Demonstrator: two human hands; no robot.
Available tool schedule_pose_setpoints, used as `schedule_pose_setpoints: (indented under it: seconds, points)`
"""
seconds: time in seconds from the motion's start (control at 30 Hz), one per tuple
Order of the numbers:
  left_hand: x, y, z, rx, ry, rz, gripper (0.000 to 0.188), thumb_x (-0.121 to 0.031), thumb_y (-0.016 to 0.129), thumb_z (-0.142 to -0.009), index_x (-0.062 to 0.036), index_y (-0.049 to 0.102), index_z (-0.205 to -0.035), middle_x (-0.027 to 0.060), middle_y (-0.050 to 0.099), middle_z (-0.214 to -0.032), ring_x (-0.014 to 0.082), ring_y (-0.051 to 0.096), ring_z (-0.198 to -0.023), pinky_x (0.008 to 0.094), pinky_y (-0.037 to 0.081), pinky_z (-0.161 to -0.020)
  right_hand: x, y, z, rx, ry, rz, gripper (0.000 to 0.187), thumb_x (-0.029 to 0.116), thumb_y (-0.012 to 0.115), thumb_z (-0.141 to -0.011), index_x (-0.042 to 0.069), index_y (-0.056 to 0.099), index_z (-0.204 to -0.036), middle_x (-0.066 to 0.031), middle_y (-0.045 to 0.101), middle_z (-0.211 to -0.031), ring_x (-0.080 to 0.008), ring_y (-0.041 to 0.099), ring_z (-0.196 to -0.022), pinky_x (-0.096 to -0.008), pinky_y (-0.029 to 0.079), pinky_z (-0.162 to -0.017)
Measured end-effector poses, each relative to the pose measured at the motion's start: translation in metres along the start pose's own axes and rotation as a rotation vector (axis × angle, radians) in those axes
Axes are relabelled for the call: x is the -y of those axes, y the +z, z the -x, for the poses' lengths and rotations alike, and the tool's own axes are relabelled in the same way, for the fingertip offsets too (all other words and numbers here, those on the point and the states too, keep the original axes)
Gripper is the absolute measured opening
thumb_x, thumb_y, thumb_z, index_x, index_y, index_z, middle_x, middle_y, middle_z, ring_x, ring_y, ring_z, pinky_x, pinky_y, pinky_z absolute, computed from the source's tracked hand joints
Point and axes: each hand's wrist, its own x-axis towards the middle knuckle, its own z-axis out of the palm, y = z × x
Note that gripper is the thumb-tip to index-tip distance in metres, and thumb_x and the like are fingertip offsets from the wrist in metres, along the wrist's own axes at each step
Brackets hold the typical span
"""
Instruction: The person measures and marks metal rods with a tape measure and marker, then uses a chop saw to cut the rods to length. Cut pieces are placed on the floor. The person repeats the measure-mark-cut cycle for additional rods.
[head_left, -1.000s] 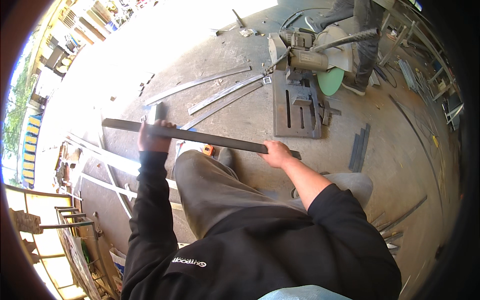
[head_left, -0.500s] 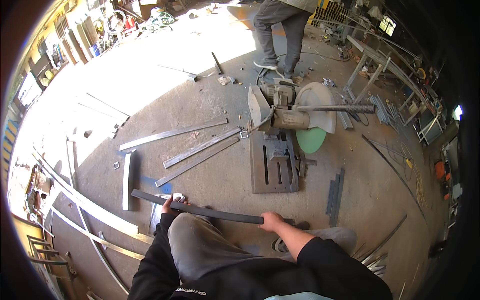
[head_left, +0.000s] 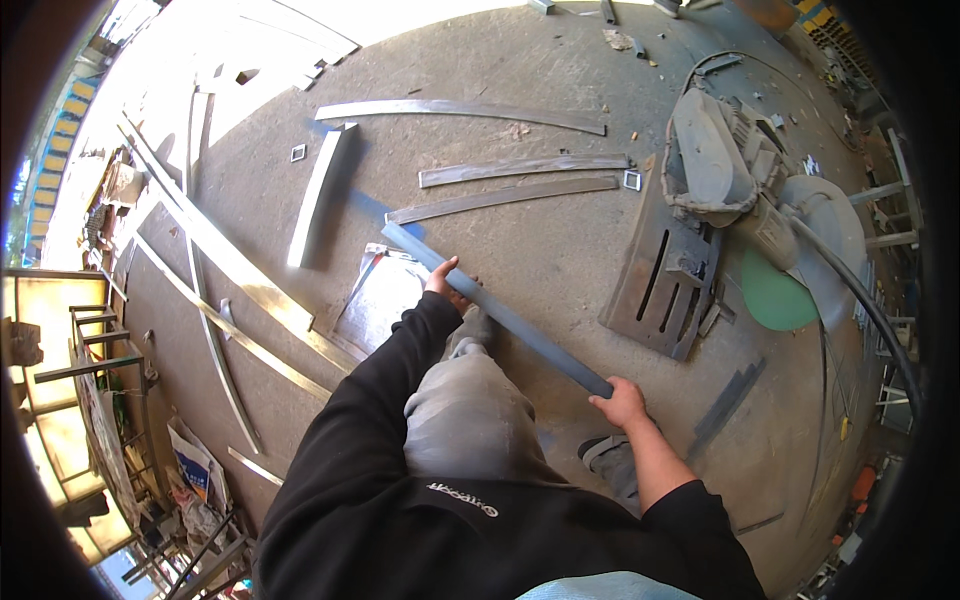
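Observation:
A long grey metal tube (head_left: 525,327) slants across in front of my knees, its far end up to the left. My left hand (head_left: 452,284) is closed around it toward that far end. At the near right end, my right hand (head_left: 622,403) grips the tube with the thumb along its side. Beyond the left hand, a whitish sheet (head_left: 388,298) lies on the floor, partly hidden by my sleeve. Two bare metal bars lie past the tube's far end, the nearer bar (head_left: 510,196) close to it.
A cut-off saw (head_left: 720,170) with a green disc (head_left: 778,290) stands at the right. A bright metal profile (head_left: 318,195) lies left of the sheet. Long strips (head_left: 240,262) cover the left floor, and short dark bars (head_left: 728,405) lie beyond my right hand.
My view has swung to the right and down, so the other person is out of sight. Both hands still hold the tube, which now slants more steeply.

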Motion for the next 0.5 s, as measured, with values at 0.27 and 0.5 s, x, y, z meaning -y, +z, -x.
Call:
schedule_pose_setpoints:
  seconds: [0.27, 0.5]
  points:
    - [-0.021, 0.021, -0.052, 0.024, 0.231, -0.160, 0.067, -0.043, 0.069, -0.093, 0.0002, 0.041, -0.137, 0.0201, 0.060, -0.120, 0.0375, 0.063, -0.111, 0.0520, 0.050, -0.100, 0.023, -0.020, -0.067, -0.083, -0.058, 0.000, 0.045, 0.026, 0.087, -0.074, 0.007, 0.067, -0.109, -0.0193, 0.071, -0.106, -0.0413, 0.067, -0.103, -0.0499, 0.054, -0.089]
    - [-0.065, -0.021, -0.031, 0.064, 0.164, -0.637, 0.054, -0.030, 0.072, -0.098, 0.0017, 0.052, -0.137, 0.0185, 0.064, -0.125, 0.0321, 0.068, -0.109, 0.0448, 0.058, -0.096, 0.039, -0.033, -0.137, -0.160, -0.145, 0.113, 0.043, 0.011, 0.080, -0.075, 0.011, 0.064, -0.115, -0.0169, 0.069, -0.107, -0.0410, 0.067, -0.102, -0.0504, 0.055, -0.088]
